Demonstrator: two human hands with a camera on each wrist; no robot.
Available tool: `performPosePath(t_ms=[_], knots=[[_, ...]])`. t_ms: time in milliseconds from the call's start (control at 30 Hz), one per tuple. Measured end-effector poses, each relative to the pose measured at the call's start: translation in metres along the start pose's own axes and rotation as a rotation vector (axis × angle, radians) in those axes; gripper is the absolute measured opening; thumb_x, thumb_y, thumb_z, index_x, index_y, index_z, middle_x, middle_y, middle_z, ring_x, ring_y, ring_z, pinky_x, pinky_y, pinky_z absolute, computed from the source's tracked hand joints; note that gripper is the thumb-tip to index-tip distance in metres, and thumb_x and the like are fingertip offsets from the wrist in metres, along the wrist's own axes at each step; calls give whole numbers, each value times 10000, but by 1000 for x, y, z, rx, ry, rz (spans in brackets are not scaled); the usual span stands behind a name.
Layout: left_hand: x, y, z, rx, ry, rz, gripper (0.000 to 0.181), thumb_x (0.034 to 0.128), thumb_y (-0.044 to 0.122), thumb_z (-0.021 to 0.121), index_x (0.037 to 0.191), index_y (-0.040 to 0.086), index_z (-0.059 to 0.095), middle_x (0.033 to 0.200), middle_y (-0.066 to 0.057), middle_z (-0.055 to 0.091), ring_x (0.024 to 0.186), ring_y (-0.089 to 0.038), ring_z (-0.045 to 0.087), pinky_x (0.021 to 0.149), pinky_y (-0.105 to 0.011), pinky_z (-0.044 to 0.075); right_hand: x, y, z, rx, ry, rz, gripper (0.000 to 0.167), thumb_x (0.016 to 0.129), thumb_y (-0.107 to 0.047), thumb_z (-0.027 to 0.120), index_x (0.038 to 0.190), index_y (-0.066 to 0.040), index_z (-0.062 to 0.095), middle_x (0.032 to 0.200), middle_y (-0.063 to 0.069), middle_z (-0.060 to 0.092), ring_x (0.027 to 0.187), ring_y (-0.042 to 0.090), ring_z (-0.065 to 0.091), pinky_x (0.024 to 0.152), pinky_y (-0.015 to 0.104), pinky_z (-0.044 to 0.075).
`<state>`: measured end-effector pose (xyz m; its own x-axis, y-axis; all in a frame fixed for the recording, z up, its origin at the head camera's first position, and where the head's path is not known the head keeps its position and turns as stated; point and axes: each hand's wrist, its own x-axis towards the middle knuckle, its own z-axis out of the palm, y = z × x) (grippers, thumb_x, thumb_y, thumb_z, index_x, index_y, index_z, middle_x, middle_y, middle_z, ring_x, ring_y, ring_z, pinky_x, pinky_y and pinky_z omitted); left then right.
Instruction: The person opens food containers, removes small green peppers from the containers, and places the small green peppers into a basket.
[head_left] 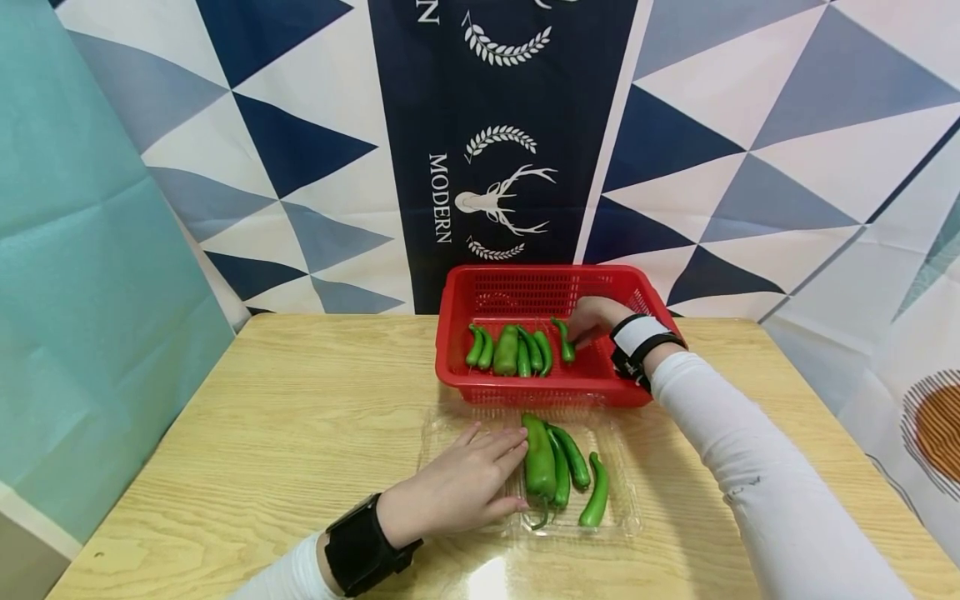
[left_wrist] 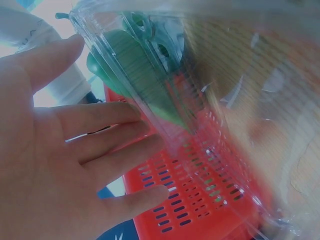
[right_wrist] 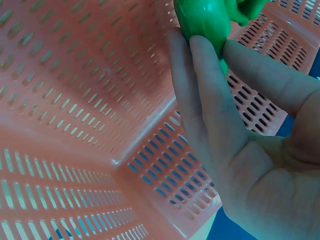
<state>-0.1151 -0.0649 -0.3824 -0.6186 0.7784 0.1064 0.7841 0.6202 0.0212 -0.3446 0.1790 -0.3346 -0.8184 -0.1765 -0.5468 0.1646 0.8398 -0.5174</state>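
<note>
My right hand [head_left: 594, 320] reaches into the red plastic basket [head_left: 540, 392] and pinches a slim green chili pepper [head_left: 565, 340] between thumb and fingertips; the right wrist view shows this pepper [right_wrist: 204, 21] up close. In front of the basket lies a clear plastic tray [head_left: 628, 507]. It holds a broad green pepper [head_left: 539, 462] and slim chilies, one of them [head_left: 596, 498] apart on the right. My left hand [head_left: 459, 482] lies over the tray's left part, fingers extended, fingertips beside the broad pepper. Whether they touch it, I cannot tell.
Inside the basket, left of my right hand, a row of green peppers holds a thick one [head_left: 506, 350] and several slim ones. Basket and tray stand on a wooden table [head_left: 315, 400]. Behind it hangs a patterned cloth [head_left: 315, 150].
</note>
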Motion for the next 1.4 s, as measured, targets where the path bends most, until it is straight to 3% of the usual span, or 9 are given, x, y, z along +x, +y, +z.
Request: performPosePath(t_ms=[300, 767, 1100, 1233, 1400], knots=[[-2, 0, 0, -2, 13, 7, 673, 934, 548, 472, 1399, 61, 466, 1484, -90, 409, 1355, -229, 411, 1093, -531, 328, 8, 5, 4, 59, -94, 23, 111, 863, 28, 591, 764, -19, 607, 698, 29, 621, 605, 61, 661, 671, 209, 565], [-1, 0, -1, -10, 8, 5, 676, 934, 545, 474, 1408, 64, 454, 1491, -93, 396, 1360, -232, 403, 1095, -532, 323, 12, 8, 6, 72, -134, 20, 69, 886, 35, 555, 830, -1, 572, 761, 42, 550, 637, 64, 659, 722, 236, 566], [0, -1, 0, -2, -5, -2, 683, 936, 554, 459, 1409, 62, 452, 1493, -92, 393, 1359, -222, 406, 1101, -521, 320, 10, 6, 5, 73, -171, 79, 43, 889, 42, 541, 882, 28, 581, 768, 50, 587, 635, 84, 653, 738, 249, 570], [0, -1, 0, 6, -16, -9, 678, 937, 556, 454, 1406, 65, 457, 1492, -85, 396, 1360, -216, 405, 1101, -510, 325, 11, 6, 4, 60, -209, 98, 134, 910, 22, 526, 1005, 78, 602, 783, 69, 638, 664, 105, 664, 765, 266, 572], [1, 0, 0, 4, -23, -15, 672, 940, 554, 449, 1403, 67, 461, 1494, -81, 394, 1361, -215, 403, 1102, -508, 324, 12, 6, 5, 77, -230, 111, 144, 918, 8, 526, 1019, 76, 604, 773, 71, 653, 670, 101, 671, 757, 255, 571]])
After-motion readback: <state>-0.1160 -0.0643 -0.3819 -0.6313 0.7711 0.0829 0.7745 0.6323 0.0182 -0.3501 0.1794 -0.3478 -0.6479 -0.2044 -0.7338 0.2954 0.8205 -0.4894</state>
